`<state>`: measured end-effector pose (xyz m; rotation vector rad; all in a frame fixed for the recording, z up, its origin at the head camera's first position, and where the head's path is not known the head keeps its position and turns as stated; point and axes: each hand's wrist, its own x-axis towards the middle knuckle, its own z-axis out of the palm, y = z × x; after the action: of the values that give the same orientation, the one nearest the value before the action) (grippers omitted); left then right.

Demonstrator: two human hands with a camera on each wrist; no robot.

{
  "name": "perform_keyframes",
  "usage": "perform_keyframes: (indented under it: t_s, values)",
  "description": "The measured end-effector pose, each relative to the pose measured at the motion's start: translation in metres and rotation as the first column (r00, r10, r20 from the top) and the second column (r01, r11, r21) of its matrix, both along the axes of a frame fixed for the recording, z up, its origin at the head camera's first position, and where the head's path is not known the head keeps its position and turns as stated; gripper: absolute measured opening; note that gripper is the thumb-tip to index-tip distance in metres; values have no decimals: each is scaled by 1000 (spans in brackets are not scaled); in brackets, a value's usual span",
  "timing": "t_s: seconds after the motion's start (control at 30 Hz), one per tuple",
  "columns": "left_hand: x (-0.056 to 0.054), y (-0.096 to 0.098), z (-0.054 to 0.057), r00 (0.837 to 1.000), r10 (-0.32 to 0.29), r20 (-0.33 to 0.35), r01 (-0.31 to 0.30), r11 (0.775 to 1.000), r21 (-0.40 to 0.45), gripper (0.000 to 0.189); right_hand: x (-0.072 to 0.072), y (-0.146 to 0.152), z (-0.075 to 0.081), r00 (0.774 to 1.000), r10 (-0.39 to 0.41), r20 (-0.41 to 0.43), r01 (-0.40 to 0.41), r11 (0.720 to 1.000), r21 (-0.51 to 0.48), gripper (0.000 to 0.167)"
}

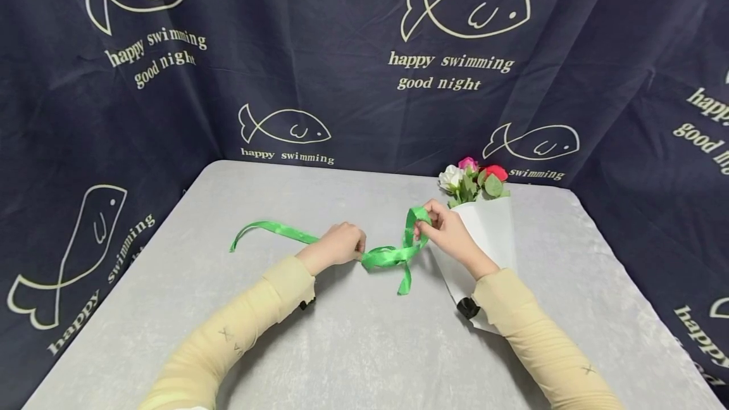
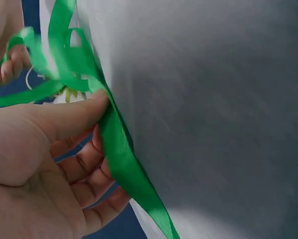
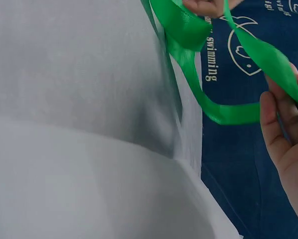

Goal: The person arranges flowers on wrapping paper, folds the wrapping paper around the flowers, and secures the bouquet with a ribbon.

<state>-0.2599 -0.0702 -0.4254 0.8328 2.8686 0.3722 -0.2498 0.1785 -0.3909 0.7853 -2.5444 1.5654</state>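
A green ribbon (image 1: 393, 257) stretches between the two hands, with loops in its middle part. My left hand (image 1: 340, 244) pinches it between thumb and fingers, and one long tail trails off to the left over the table. In the left wrist view the thumb of the left hand (image 2: 54, 149) presses the ribbon (image 2: 126, 162) against the fingers. My right hand (image 1: 450, 233) holds a raised loop of the ribbon, while a short end hangs below the loops. The right wrist view shows the ribbon (image 3: 273, 59) passing through the fingers of the right hand (image 3: 291, 134).
Under and beside the right forearm lies a bouquet wrapped in white paper (image 1: 484, 226), with white, pink and red roses (image 1: 467, 176) at its far end. The table (image 1: 342, 347) has a pale grey cover. Behind it hangs a dark blue curtain (image 1: 353, 49) printed with fish.
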Motion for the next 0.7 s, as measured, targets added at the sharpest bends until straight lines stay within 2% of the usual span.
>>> perform_keyframes:
  t_s: [0.13,0.23,0.33,0.43,0.53,0.7]
  values:
    - [-5,-11,-1,999,50,9,-50,997,51,15,2,2,3,999,-28,-16,28,1000,-1,9]
    - [-9,-19,5,994,107,13,-108,987,115,12,2,3,5,998,-53,-21,53,999,-1,11]
    - [-12,-29,10,987,161,7,-161,978,134,9,2,4,5,995,-89,-39,90,996,9,12]
    - [-14,-40,14,979,203,-11,-201,974,103,7,-1,5,3,990,-133,-55,133,991,3,13]
    - [-14,-53,16,970,243,-19,-242,969,54,6,-9,9,-7,981,-173,-87,174,985,2,14]
    - [-13,-71,18,954,299,6,-298,953,-50,5,-20,17,-22,961,-230,-156,238,971,35,14]
